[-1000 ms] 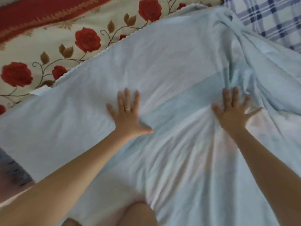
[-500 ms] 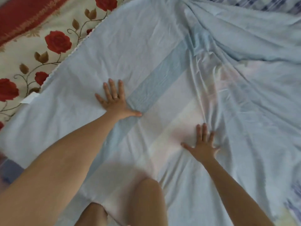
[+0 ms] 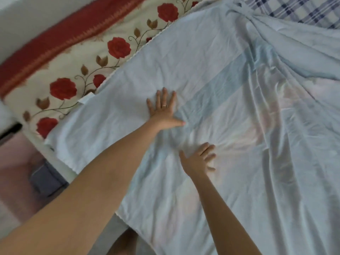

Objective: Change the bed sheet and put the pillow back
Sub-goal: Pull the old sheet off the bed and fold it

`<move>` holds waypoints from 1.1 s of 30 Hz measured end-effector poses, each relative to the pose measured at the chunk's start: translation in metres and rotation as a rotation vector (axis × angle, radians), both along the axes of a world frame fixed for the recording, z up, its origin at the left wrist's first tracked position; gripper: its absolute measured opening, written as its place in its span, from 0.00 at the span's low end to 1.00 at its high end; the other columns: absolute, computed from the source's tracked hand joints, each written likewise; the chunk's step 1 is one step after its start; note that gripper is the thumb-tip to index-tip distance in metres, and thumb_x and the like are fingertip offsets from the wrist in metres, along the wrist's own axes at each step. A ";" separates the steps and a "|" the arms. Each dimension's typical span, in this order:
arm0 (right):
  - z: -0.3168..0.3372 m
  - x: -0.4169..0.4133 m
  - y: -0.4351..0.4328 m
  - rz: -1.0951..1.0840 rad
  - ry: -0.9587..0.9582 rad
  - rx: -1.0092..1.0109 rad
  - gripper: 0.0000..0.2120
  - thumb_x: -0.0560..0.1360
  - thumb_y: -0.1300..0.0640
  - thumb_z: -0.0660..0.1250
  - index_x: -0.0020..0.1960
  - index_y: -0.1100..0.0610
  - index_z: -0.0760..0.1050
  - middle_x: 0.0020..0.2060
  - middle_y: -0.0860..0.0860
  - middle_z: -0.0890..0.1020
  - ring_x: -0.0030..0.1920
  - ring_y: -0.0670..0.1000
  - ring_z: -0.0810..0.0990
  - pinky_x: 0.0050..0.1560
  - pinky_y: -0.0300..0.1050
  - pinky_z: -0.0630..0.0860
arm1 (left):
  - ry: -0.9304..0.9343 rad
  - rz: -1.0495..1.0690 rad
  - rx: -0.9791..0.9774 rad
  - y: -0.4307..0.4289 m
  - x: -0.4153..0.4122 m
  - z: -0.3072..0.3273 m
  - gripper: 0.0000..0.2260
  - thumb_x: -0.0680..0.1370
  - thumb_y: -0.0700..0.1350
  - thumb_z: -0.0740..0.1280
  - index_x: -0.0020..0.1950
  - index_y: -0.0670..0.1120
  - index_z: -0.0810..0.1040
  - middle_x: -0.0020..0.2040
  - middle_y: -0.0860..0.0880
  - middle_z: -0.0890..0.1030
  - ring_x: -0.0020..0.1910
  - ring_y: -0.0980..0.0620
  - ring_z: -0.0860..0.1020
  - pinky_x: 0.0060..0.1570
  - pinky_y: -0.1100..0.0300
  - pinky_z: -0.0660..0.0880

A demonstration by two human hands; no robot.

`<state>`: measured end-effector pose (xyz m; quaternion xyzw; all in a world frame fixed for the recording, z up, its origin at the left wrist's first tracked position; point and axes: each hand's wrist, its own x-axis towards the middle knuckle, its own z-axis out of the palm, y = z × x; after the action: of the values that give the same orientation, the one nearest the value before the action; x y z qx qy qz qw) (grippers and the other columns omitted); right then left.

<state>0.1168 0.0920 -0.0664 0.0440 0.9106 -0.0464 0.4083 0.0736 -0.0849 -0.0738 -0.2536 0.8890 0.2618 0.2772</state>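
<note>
Both the left hand (image 3: pixel 162 112) and right hand (image 3: pixel 197 161) press flat, fingers (image 3: pixel 164 94) spread apart, to smooth the pale blue sheet (image 3: pixel 211 57) over the bed (image 3: pixel 60 70)

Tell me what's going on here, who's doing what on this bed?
A person is laying a pale blue sheet over the bed and smoothing it with both hands. The left hand presses flat on the sheet with fingers spread, and the right hand lies flat on it nearer the person. The sheet is creased and bunched towards the upper right. Rose-patterned fabric shows beyond its far edge, and plaid fabric shows at the top right. No pillow can be made out.
</note>
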 end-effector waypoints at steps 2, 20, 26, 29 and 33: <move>0.002 0.047 -0.014 0.107 -0.067 0.015 0.61 0.67 0.28 0.63 0.74 0.64 0.29 0.73 0.60 0.30 0.75 0.64 0.35 0.65 0.76 0.50 | 0.103 0.123 -0.110 -0.023 0.043 -0.004 0.42 0.74 0.63 0.63 0.78 0.54 0.40 0.78 0.46 0.36 0.76 0.45 0.37 0.69 0.35 0.38; 0.009 0.104 -0.003 0.342 -0.035 0.053 0.61 0.66 0.32 0.69 0.76 0.63 0.32 0.75 0.62 0.36 0.76 0.62 0.42 0.67 0.70 0.58 | 0.012 0.822 0.115 -0.124 0.235 0.036 0.27 0.73 0.47 0.72 0.67 0.37 0.70 0.54 0.43 0.76 0.52 0.44 0.76 0.51 0.53 0.74; 0.059 0.161 0.022 -0.419 -0.220 -0.516 0.20 0.78 0.50 0.65 0.66 0.59 0.71 0.62 0.54 0.75 0.59 0.54 0.74 0.59 0.46 0.70 | 0.213 1.212 0.495 -0.076 0.231 0.068 0.23 0.78 0.45 0.64 0.71 0.43 0.64 0.63 0.46 0.72 0.54 0.46 0.75 0.48 0.51 0.75; 0.069 0.215 0.016 -0.790 -0.538 -0.509 0.11 0.79 0.50 0.61 0.56 0.57 0.71 0.49 0.51 0.75 0.47 0.51 0.74 0.48 0.48 0.72 | 0.192 1.050 0.307 -0.074 0.245 0.068 0.22 0.76 0.42 0.66 0.68 0.38 0.68 0.64 0.42 0.74 0.58 0.43 0.75 0.55 0.53 0.74; 0.043 0.271 0.019 -0.603 -0.591 -0.484 0.08 0.78 0.50 0.62 0.44 0.53 0.73 0.39 0.49 0.77 0.36 0.45 0.74 0.37 0.38 0.72 | 0.106 0.859 0.134 -0.092 0.259 0.043 0.23 0.75 0.43 0.68 0.67 0.38 0.71 0.66 0.39 0.72 0.63 0.41 0.73 0.57 0.53 0.73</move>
<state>0.3877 0.1113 -0.0238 0.2210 0.6653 -0.3586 0.6164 0.3329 -0.1765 -0.0310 -0.5680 0.6968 0.4232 0.1128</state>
